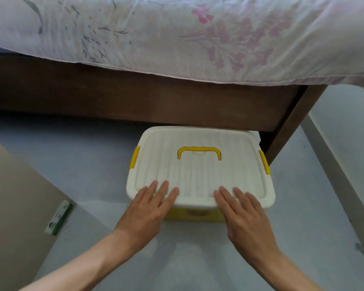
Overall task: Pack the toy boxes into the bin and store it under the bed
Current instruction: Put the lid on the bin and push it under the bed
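The bin (200,175), white-lidded with a yellow body, stands on the floor (93,156) directly in front of the bed (135,101), its far edge already at the dark gap beneath the wooden bed rail and just beside the bed's corner leg (290,131). Both hands lie flat on the near edge of the lid (198,171): the left hand (147,208) toward the lid's left corner, the right hand (244,211) toward its right, fingers straight and spread, pressing rather than curling round anything, so neither grip is closed on the bin. The bin lies straight ahead of both palms, between them and the bed, and the two hands are about equally near it. Its long axis looks to run side to side, parallel to the bed rail, with the yellow handle (199,152) folded flat on the lid and a yellow latch (134,157) at each short end. The lid is on, so packing appears finished; what remains is probably an even forward push. The corner leg sits close to the bin's right end, so a skewed push could catch there.
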Available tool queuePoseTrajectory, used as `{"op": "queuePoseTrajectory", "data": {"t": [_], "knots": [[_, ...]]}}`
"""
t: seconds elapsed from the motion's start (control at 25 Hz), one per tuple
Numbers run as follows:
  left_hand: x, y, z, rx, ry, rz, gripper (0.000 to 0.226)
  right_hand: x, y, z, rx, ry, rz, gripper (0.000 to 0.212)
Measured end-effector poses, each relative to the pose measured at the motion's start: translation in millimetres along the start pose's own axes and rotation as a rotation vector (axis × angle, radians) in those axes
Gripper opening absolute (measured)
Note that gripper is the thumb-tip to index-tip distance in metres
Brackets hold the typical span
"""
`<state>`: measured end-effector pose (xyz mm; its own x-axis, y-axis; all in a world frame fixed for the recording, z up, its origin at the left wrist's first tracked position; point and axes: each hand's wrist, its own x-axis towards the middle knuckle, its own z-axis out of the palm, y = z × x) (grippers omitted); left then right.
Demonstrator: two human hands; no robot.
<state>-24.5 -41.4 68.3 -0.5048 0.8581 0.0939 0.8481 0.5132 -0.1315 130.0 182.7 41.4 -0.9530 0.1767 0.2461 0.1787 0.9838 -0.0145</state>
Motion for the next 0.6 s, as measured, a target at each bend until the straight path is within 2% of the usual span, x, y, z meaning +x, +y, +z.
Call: {"op": "queuePoseTrajectory", "data": {"t": [0.08, 0.2, 0.24, 0.32, 0.4, 0.44, 0.52, 0.6], "knots": [[26.6, -5.5, -0.5, -0.022, 0.024, -0.053, 0.085, 32.2, 7.1, -2.8, -0.020, 0.019, 0.034, 0.065], [61.6, -19.1, -8.0, 0.008, -0.034, -0.117, 0.076, 59.9, 32.5, -2.0, -0.045, 0.118, 0.153, 0.034], [64.3, -20.9, -9.1, 0.024, -0.016, -0.127, 0.072, 59.5, 44.4, 1.9, -0.040, 0.149, 0.195, 0.031], [46.3, -15.5, 2.3, 0.003, 0.017, -0.119, 0.065, 42.0, 56.9, 13.6, -0.018, 0.150, 0.210, 0.038], [23.4, -4.9, 20.2, 0.002, -0.190, -0.137, 0.080, 22.2, 54.6, 25.9, -0.024, 0.066, 0.190, 0.061], [20.1, -3.9, 30.6, -0.017, -0.237, -0.159, 0.084, 19.0, 52.9, 30.3, -0.024, 0.025, 0.200, 0.073], [31.9, -11.4, 37.8, -0.067, -0.149, -0.189, 0.081, 34.1, 50.7, 26.5, -0.030, 0.025, 0.232, 0.083], [48.6, -18.4, 33.7, -0.064, 0.054, -0.157, 0.068, 55.2, 53.8, 23.3, -0.080, 0.019, 0.263, 0.080]]}}
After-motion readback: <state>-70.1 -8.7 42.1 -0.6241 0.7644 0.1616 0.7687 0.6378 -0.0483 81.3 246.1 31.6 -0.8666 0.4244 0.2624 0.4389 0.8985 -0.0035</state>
